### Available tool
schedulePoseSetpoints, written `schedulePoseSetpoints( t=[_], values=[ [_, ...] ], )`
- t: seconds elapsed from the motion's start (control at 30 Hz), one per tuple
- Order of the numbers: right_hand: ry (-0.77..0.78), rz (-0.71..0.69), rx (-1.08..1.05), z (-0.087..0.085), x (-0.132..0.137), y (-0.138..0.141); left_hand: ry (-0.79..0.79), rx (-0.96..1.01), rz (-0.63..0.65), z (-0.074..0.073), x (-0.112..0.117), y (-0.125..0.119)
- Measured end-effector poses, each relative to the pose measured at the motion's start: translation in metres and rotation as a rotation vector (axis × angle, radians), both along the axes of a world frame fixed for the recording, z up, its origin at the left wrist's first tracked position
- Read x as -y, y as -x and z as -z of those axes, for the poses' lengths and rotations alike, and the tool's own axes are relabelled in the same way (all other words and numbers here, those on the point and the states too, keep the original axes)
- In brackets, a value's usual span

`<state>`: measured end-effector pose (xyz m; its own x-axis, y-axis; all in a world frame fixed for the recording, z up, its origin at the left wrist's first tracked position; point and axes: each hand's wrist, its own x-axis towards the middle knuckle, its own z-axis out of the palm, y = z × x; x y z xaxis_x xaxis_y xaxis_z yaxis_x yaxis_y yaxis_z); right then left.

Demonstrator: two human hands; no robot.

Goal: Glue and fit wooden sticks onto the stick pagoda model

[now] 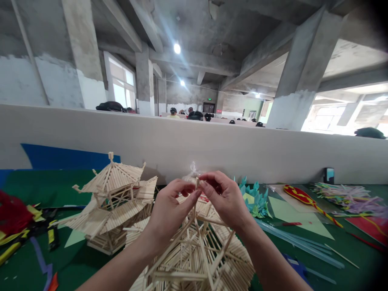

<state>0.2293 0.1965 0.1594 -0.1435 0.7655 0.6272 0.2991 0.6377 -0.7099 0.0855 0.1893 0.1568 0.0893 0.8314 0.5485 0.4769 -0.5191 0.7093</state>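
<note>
My left hand and my right hand meet at the peak of a model roof frame built from thin wooden sticks. Between the thumbs and fingertips of both hands is a short upright wooden stick at the peak. Its lower end is partly hidden by my fingers, so I cannot tell how it joins the frame. Sloping sticks spread down from there over ribbed roof panels. To the left stands a tiered stick pavilion with upturned corners and a small knob on top.
Behind the green table runs a low white partition. Teal folded-paper shapes, clear glue sticks and a blue tool, possibly a glue gun, lie right. Yellow-and-black pliers lie left. People sit beyond the partition.
</note>
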Motion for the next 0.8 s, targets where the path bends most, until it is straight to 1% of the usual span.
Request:
schedulePoseSetpoints(
  t=[0.17,0.4,0.6,0.8],
  values=[
    [-0.015,-0.011,0.021,0.0002,-0.0034,0.0046,-0.021,0.025,0.022,-0.0020,0.0000,0.0016],
    [-0.001,-0.038,-0.022,0.0015,-0.0057,0.0074,-0.023,0.060,0.041,-0.0031,-0.0011,0.0012],
    [0.001,-0.035,-0.037,0.0029,-0.0065,0.0082,-0.024,0.083,0.043,-0.0020,-0.0028,0.0005],
    [0.012,-0.012,-0.029,-0.0011,-0.0049,0.0083,-0.039,0.073,0.045,-0.0019,-0.0035,0.0008]
  ],
)
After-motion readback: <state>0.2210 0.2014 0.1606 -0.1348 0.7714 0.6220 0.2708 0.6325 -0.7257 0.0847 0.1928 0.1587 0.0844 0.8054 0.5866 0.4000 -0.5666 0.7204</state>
